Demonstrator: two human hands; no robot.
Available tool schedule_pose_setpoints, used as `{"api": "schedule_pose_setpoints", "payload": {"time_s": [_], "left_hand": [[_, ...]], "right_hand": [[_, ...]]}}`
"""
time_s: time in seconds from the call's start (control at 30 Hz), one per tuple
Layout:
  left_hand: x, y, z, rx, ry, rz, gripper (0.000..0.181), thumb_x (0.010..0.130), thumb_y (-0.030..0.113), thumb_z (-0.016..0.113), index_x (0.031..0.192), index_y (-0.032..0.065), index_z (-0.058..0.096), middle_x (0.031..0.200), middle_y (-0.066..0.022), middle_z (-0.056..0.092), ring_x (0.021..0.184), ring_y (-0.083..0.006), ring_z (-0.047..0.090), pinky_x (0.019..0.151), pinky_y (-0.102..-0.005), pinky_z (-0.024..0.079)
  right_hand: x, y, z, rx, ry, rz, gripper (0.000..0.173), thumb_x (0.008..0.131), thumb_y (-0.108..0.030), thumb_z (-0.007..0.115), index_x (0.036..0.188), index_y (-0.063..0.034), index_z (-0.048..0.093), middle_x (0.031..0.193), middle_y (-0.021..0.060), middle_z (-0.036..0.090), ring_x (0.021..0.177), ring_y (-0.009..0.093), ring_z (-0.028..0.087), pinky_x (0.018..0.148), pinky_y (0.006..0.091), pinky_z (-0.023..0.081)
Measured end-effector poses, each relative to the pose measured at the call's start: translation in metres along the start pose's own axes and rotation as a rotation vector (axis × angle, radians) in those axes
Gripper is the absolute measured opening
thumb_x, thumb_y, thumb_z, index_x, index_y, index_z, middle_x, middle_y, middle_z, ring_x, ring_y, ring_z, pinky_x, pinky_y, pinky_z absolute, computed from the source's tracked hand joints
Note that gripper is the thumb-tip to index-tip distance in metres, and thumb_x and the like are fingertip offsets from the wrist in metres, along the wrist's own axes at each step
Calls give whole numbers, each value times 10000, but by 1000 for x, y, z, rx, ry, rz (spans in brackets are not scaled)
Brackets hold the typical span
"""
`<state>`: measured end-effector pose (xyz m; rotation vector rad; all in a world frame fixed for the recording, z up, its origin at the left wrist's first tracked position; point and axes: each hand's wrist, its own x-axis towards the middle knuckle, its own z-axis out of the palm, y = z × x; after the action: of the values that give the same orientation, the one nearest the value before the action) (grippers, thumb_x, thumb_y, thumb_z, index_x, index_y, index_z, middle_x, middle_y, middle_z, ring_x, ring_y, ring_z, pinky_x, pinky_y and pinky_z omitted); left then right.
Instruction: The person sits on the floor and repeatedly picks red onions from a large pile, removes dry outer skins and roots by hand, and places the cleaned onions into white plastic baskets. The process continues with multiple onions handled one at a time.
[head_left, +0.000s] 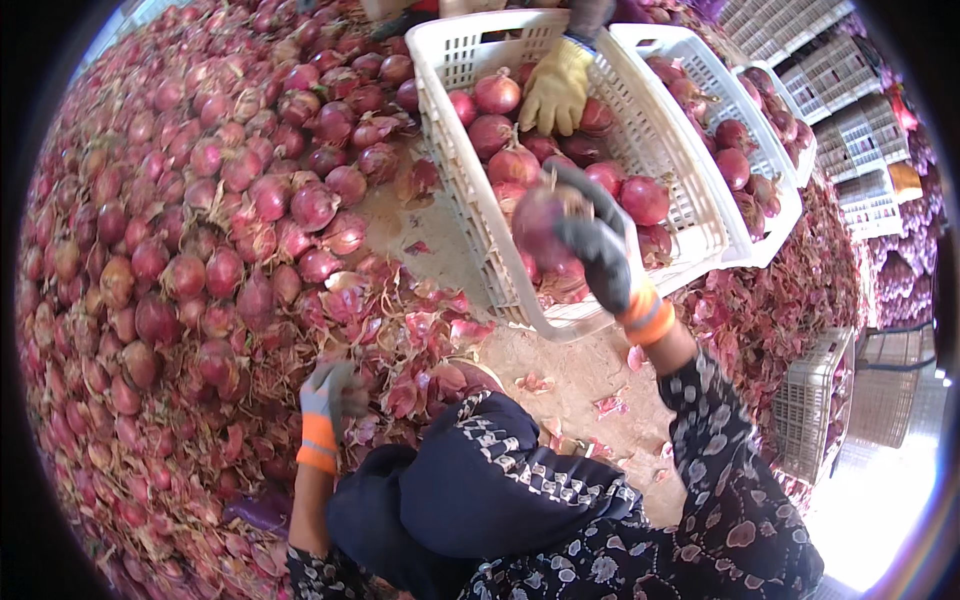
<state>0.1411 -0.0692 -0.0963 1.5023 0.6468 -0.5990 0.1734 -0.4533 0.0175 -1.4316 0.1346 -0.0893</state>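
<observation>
My right hand (600, 240), in a dark grey glove with an orange cuff, grips a red onion (546, 225) above the near part of a white plastic crate (480, 247). Several red onions (514, 165) lie inside that crate. Low at the left, my left hand (334, 394) wears a grey glove with an orange cuff. It hovers by the loose onion skins (397, 375) next to the onion heap (225, 262). Its fingers are blurred and partly turned from view, and I see no onion in them.
A co-worker's yellow-gloved hand (559, 86) reaches into the same crate from the far side. More crates with onions (731, 142) stand to its right. Another crate (814, 405) is at the far right. Stacked crates (855, 127) line the back. Dry skins litter the floor (570, 367).
</observation>
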Motion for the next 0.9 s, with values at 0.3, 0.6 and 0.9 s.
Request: {"api": "schedule_pose_setpoints", "payload": {"time_s": [0.3,0.6,0.9], "left_hand": [[-5,-103,-79,-90,232,132,268,884,211,629,1078,37,566,849,-99,591,653,-242,645,515,-356,544],[55,-110,-75,-61,323,89,223,904,196,610,1103,97,625,770,-50,589,636,-144,552,522,-292,445],[197,-7,-63,677,557,411,378,892,319,595,1180,75,617,1200,-178,617,1122,-351,579,931,-416,463]], "right_hand": [[177,100,-14,-701,131,-145,634,862,-385,638,1423,-184,419,1230,156,600,1133,289,593,903,398,483],[191,137,-23,-892,-133,-103,644,863,-387,648,1429,-171,430,1259,211,595,1133,291,597,978,401,459],[89,57,62,-1521,-345,-696,435,791,-141,720,1215,-187,635,1296,63,585,1299,381,416,1071,470,354]]}}
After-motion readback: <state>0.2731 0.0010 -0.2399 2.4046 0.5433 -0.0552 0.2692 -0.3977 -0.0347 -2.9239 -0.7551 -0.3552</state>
